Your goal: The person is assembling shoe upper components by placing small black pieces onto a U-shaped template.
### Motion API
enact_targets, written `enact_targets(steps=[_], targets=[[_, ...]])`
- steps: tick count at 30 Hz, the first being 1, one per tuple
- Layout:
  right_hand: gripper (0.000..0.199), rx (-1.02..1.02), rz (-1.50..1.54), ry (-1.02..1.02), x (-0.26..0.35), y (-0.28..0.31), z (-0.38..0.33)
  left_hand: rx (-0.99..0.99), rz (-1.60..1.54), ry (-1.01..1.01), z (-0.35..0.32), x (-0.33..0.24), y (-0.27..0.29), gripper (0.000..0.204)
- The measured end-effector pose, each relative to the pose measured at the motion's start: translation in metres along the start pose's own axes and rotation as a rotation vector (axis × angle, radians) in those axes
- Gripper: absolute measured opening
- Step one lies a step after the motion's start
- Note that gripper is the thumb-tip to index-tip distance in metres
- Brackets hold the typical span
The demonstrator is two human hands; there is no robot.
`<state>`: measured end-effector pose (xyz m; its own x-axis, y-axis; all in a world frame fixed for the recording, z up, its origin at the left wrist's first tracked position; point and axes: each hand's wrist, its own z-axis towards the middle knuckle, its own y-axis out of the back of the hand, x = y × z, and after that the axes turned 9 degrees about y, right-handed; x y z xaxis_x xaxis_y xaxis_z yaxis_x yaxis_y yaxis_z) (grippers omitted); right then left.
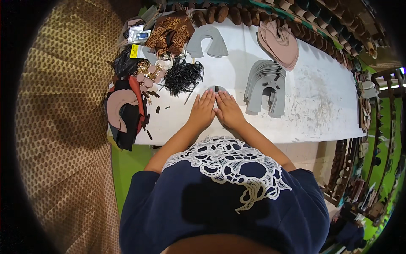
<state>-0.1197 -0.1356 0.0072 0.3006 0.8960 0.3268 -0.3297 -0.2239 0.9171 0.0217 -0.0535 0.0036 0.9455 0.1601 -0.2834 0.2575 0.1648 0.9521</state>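
Both grips lie flat and spread, fingers together, pressing down on a small grey horseshoe-shaped cut piece (218, 89) on the white worn table (321, 106); neither closes around it. Most of the piece is hidden under the fingertips, with only its rounded top and a small dark tab showing beyond them.

Far left, at the table's edge, lies a heap of black, red and pink leather pieces (124, 112). Next come pale pink oval cut-outs with gold trims (148, 72), then a tangle of black beaded chain (182, 75), just beyond the left hand (202, 111). Behind that sit a leopard-print fabric piece (171, 34) and a few grey horseshoe shapes (207, 42).

Forearms come up from the lower edge and converge, the left hand touching the right hand (229, 111) along the thumbs, palms down.

Right of the hands, near but apart, stands a fanned stack of grey horseshoe pieces (265, 86); farther back rests a pile of pink leather uppers (280, 42).
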Motion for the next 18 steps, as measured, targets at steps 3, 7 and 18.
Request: enact_targets(steps=[3, 7, 18], targets=[[0.057, -0.017, -0.028, -0.008, -0.003, -0.01, -0.004, -0.003, 0.032, 0.016, 0.0, 0.001, -0.009, 0.063], [0.057, -0.015, -0.077, -0.038, 0.003, -0.002, -0.016, -0.025, -0.027, 0.061, -0.008, -0.002, -0.009, 0.064], [0.068, 0.04, -0.047, -0.068, 0.01, 0.002, -0.045, 0.066, -0.049, 0.135, -0.041, 0.005, 0.002, 0.07]])
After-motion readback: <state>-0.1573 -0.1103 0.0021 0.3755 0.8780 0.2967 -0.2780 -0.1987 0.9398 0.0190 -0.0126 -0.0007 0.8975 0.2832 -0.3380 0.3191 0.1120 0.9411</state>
